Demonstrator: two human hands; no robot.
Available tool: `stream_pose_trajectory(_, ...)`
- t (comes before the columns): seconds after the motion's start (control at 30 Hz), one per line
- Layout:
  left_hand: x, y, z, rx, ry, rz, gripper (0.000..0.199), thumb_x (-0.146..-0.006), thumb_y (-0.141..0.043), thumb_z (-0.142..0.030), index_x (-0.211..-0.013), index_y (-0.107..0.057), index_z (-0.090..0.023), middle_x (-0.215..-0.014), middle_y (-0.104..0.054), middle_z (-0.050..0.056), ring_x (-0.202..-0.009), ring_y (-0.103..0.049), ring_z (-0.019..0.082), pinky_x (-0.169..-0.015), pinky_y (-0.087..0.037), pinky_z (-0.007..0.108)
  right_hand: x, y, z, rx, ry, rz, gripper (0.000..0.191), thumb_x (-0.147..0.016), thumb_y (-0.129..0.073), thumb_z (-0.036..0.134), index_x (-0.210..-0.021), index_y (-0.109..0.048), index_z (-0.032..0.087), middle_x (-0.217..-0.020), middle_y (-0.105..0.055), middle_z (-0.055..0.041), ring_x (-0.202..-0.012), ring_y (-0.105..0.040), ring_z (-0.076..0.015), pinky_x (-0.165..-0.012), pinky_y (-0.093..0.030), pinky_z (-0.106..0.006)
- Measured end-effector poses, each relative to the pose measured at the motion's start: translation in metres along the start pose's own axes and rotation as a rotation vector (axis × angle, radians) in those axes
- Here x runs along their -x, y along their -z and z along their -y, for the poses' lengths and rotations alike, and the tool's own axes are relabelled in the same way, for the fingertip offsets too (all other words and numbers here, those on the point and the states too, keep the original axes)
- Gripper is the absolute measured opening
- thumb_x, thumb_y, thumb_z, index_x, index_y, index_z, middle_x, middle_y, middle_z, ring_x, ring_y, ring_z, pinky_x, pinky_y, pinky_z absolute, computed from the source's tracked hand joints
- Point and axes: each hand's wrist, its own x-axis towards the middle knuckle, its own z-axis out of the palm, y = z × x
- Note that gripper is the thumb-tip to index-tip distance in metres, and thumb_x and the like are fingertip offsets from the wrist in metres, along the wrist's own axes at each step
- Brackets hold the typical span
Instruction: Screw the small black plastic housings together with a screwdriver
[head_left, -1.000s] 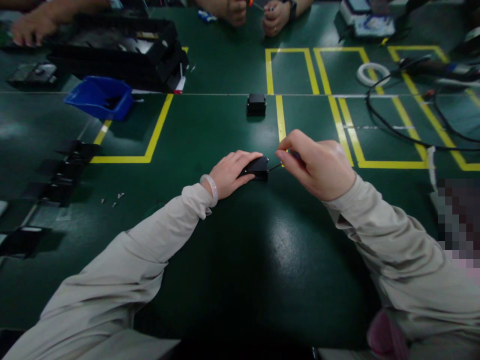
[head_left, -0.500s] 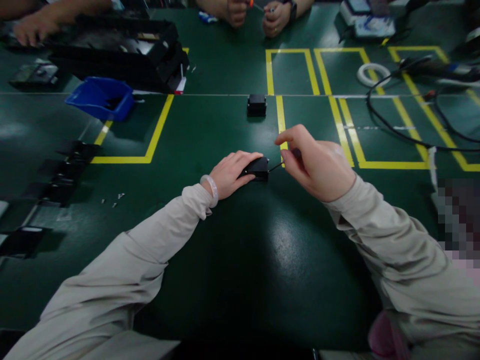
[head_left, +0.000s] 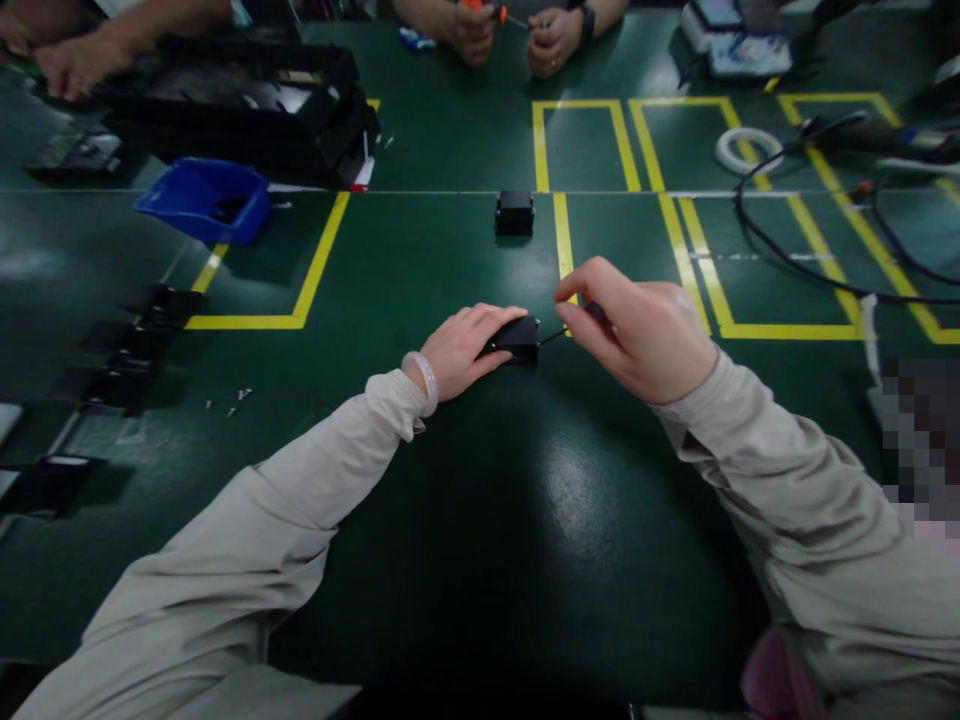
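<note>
My left hand [head_left: 463, 350] wraps round a small black box [head_left: 517, 338] lying on the green table [head_left: 420, 250], with thumb and fingers on its two sides. From the right, my right hand [head_left: 637, 325] holds a thin dark screwdriver [head_left: 553, 336]; its handle is mostly hidden in the fingers, and its tip meets the right end of the box near a small screw. A second black box [head_left: 514, 212] stands farther back on the table. Several small screws [head_left: 232, 411] lie to the left of my left hand.
A blue bin [head_left: 206, 200] and a large black tray [head_left: 240, 110] are at the back left. Black parts [head_left: 127, 365] line the left side. A white ring [head_left: 748, 150] and black cable [head_left: 795, 262] lie right. Another person's hands [head_left: 551, 42] hold a tool at the back.
My right hand's fingers have shifted slightly on the screwdriver. My left hand stays on the box. At the back left, another person's hand has moved slightly.
</note>
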Motion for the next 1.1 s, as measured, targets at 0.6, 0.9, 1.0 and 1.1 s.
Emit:
stream_pose_trajectory(0.6, -0.0001, 0.0000, 0.0013, 0.007, 0.007, -0.011, 0.049, -0.098, -0.051, -0.035, -0.143, -0.043, -0.018, -0.133, -0.057, 0.013, -0.120, -0.054, 0.027, -0.102, -0.043, 0.042, -0.0001, 0.0025, 0.0022, 0.034, -0.011, 0.024, 0.035, -0.097, -0.040, 0.044, -0.095, -0.065, 0.019, -0.058, -0.050, 0.0025, -0.051, -0.044, -0.0094, -0.055, -0.029, -0.024)
stream_pose_trajectory(0.9, -0.0009, -0.0013, -0.0020, 0.016, 0.037, -0.030, 0.047, -0.097, -0.052, -0.037, -0.140, -0.046, -0.017, -0.131, -0.058, 0.013, -0.118, -0.055, 0.026, -0.102, -0.044, 0.042, -0.0014, 0.0027, 0.0029, -0.007, -0.026, 0.029, 0.031, -0.096, -0.041, 0.037, -0.102, -0.064, 0.018, -0.060, -0.051, 0.0026, -0.052, -0.044, -0.0087, -0.055, -0.031, -0.023)
stream_pose_trajectory(1.0, -0.0008, -0.0023, -0.0027, -0.004, 0.042, -0.044, 0.048, -0.097, -0.053, -0.037, -0.140, -0.047, -0.017, -0.129, -0.059, 0.012, -0.116, -0.056, 0.027, -0.100, -0.045, 0.042, -0.0010, 0.0016, 0.0023, 0.021, -0.030, 0.008, 0.033, -0.096, -0.041, 0.042, -0.095, -0.064, 0.018, -0.057, -0.050, 0.0027, -0.051, -0.044, -0.0092, -0.055, -0.030, -0.023)
stream_pose_trajectory(1.1, -0.0014, -0.0025, -0.0046, -0.012, 0.056, -0.049, 0.047, -0.096, -0.054, -0.037, -0.138, -0.048, -0.017, -0.129, -0.059, 0.012, -0.114, -0.056, 0.026, -0.100, -0.045, 0.042, -0.0010, 0.0004, 0.0020, 0.022, -0.049, 0.012, 0.032, -0.095, -0.040, 0.039, -0.100, -0.064, 0.018, -0.059, -0.053, 0.0018, -0.053, -0.047, -0.0099, -0.056, -0.032, -0.023)
